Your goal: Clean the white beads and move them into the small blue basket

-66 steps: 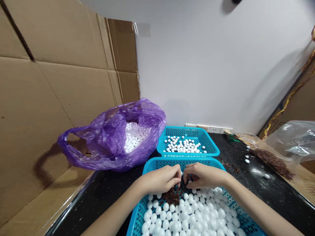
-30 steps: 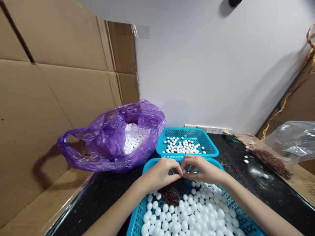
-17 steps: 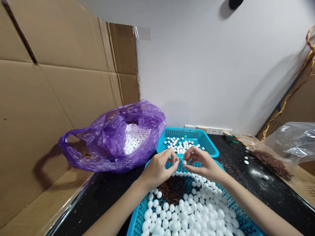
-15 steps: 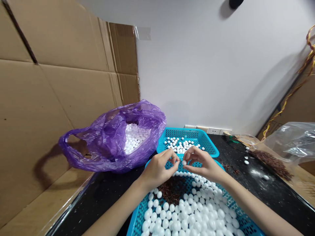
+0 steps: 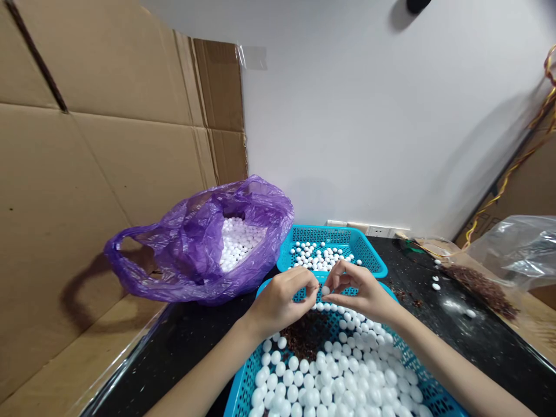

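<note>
The right hand (image 5: 360, 291) pinches a white ball (image 5: 325, 291) over the near blue basket (image 5: 240, 379); the left hand (image 5: 282, 298) has fingertips together, any contents too small to tell.

Soft shadows dim the pale wall (image 5: 330, 133).

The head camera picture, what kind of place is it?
Maybe an indoor work corner: a black tabletop by a pale wall, a blue basket of white balls, tall cardboard on the left.
</note>
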Motion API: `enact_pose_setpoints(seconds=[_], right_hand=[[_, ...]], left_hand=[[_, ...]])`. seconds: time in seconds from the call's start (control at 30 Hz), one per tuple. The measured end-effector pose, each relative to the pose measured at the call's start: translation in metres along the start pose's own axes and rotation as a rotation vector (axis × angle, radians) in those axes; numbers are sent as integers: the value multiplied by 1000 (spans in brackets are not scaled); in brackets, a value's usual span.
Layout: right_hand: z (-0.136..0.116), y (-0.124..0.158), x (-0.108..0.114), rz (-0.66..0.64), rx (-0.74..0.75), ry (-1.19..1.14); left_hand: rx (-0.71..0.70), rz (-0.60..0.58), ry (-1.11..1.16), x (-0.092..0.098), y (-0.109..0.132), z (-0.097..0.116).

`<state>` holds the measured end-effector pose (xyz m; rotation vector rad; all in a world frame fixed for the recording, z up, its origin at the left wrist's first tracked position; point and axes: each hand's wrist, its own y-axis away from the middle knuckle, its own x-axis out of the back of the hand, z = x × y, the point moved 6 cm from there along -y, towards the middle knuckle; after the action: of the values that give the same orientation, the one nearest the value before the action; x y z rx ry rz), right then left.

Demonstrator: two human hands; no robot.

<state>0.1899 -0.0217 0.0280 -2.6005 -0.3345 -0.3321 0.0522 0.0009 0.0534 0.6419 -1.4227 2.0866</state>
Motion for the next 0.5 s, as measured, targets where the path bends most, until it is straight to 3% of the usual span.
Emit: enact_pose_setpoints(seconds=[0.5], right_hand=[[0, 0, 0, 45, 17, 44]], left_hand=[[37, 21, 48, 1, 0, -1]])
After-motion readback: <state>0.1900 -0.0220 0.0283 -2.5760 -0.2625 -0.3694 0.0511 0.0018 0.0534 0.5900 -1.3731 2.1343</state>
